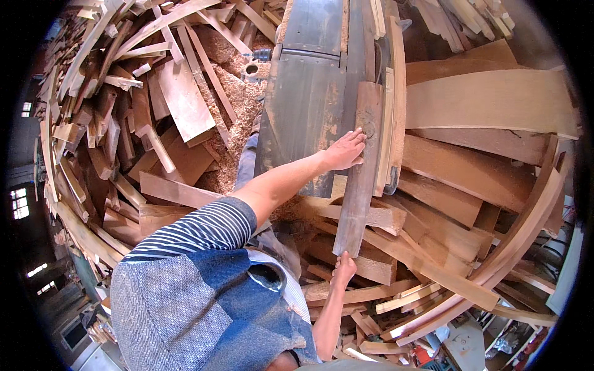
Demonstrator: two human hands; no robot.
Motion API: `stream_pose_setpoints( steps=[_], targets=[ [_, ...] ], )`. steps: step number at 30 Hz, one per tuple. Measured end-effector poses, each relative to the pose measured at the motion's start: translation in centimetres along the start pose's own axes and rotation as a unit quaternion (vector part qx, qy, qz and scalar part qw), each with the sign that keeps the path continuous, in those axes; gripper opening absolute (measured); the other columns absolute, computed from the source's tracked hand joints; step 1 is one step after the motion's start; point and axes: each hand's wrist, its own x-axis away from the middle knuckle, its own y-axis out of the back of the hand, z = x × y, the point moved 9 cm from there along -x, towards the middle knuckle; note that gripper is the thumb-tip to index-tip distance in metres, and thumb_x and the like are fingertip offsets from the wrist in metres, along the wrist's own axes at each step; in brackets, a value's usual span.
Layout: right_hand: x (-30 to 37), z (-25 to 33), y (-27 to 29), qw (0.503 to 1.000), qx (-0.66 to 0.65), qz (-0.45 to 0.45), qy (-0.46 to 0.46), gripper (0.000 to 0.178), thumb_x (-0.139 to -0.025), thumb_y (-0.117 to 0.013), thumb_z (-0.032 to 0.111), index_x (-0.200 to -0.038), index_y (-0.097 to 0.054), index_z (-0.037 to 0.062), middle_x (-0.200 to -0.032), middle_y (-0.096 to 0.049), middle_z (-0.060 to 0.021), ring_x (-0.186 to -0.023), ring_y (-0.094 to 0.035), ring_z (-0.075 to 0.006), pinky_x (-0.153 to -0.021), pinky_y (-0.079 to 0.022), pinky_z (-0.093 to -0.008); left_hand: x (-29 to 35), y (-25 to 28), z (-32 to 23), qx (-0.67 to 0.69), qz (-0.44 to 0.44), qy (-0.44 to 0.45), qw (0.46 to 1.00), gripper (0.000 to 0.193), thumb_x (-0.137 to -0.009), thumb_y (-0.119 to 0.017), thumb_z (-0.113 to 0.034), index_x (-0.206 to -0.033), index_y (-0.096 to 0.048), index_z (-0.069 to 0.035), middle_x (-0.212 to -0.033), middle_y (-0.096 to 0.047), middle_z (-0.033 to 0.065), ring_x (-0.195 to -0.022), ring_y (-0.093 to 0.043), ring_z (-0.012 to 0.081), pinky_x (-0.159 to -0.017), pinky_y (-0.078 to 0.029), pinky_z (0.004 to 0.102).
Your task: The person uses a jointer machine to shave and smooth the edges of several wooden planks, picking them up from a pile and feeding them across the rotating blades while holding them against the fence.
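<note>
Right hand point(344, 269) grips the wooden plank point(357, 198) by its overhanging end; left hand point(345, 151) rests on it, fingers point(354, 138) extended; uneven pressure could tip it.

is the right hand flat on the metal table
No, the right hand grips the near end of the long board, off the metal table.

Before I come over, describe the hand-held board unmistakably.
Find the dark metal machine table. Along its right side runs a grey-brown board, left hand at its edge, right hand at its near end. Neither hand touches any neighbouring board.
</note>
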Motion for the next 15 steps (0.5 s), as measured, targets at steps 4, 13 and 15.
stream_pose_setpoints(
  steps=[4, 13, 15],
  targets=[
    [-0.2, 0.7, -0.5, 1.0, 0.001, 0.004, -0.012, 0.041, -0.102, -0.062, 0.037, -0.075, -0.059, 0.0062, -0.054, -0.041, 0.0043, -0.039, -0.032, -0.0078, -0.035, -0.023, -0.0266, -0.3, 0.2, 0.8, -0.003, -0.006, 0.006, 1.0, 0.051, -0.086, -0.074, -0.029, -0.119, -0.061, 0.008, -0.145, -0.05, 0.0232, -0.146, -0.035, 0.0431, -0.12, -0.032, 0.0507],
    [-0.3, 2.1, -1.3, 1.0, 0.005, -0.006, -0.015, 0.041, -0.102, -0.062, 0.037, -0.075, -0.06, 0.0058, -0.054, -0.042, 0.0038, -0.04, -0.035, -0.0079, -0.036, -0.024, -0.0269, -1.2, 0.8, 1.5, -0.022, -0.019, -0.006, 1.0, 0.054, -0.084, -0.076, -0.03, -0.12, -0.062, 0.009, -0.143, -0.052, 0.0225, -0.144, -0.038, 0.0423, -0.117, -0.035, 0.0508],
    [-0.4, 2.2, -1.3, 1.0, 0.003, -0.007, -0.018, 0.041, -0.102, -0.063, 0.035, -0.074, -0.061, 0.004, -0.056, -0.045, 0.0023, -0.041, -0.038, -0.0089, -0.036, -0.025, -0.0275, -1.4, 0.9, 1.6, -0.024, -0.022, -0.01, 0.999, 0.055, -0.083, -0.076, -0.03, -0.121, -0.062, 0.009, -0.142, -0.052, 0.0225, -0.144, -0.038, 0.0423, -0.117, -0.035, 0.0506]
  ],
)
